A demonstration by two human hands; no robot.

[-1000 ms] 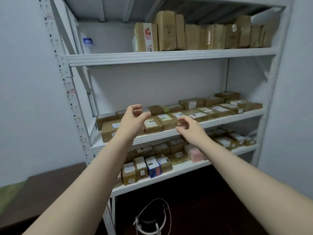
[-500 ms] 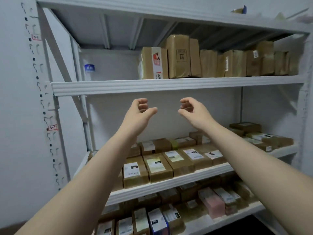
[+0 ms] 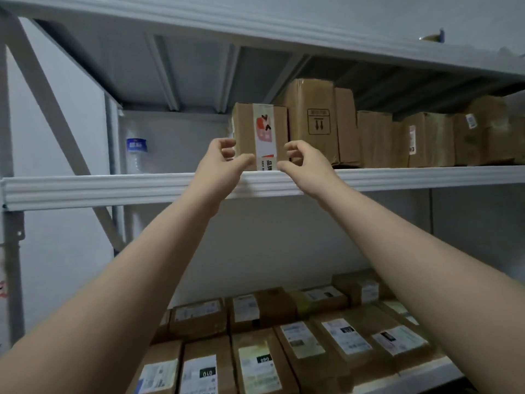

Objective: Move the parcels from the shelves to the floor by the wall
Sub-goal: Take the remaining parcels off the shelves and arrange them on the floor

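A small brown parcel (image 3: 260,129) with a white and red tape strip stands at the left end of a row on the upper shelf (image 3: 113,187). My left hand (image 3: 220,163) is raised at its lower left corner, fingers curled and apart, thumb across the bottom front edge. My right hand (image 3: 305,163) mirrors it at the lower right corner, thumb by the tape strip. Neither hand has closed around the parcel. A taller parcel (image 3: 312,120) stands directly to its right, followed by more parcels (image 3: 426,140).
A clear water bottle (image 3: 136,152) stands at the back left of the same shelf. The shelf board above (image 3: 255,21) hangs low over the parcels. Several labelled flat parcels (image 3: 255,362) lie on the shelf below. A steel upright (image 3: 11,251) and diagonal brace stand at left.
My view has tilted up and moved closer to the rack. Both hands have risen from the middle shelf to the upper shelf and now flank the taped parcel.
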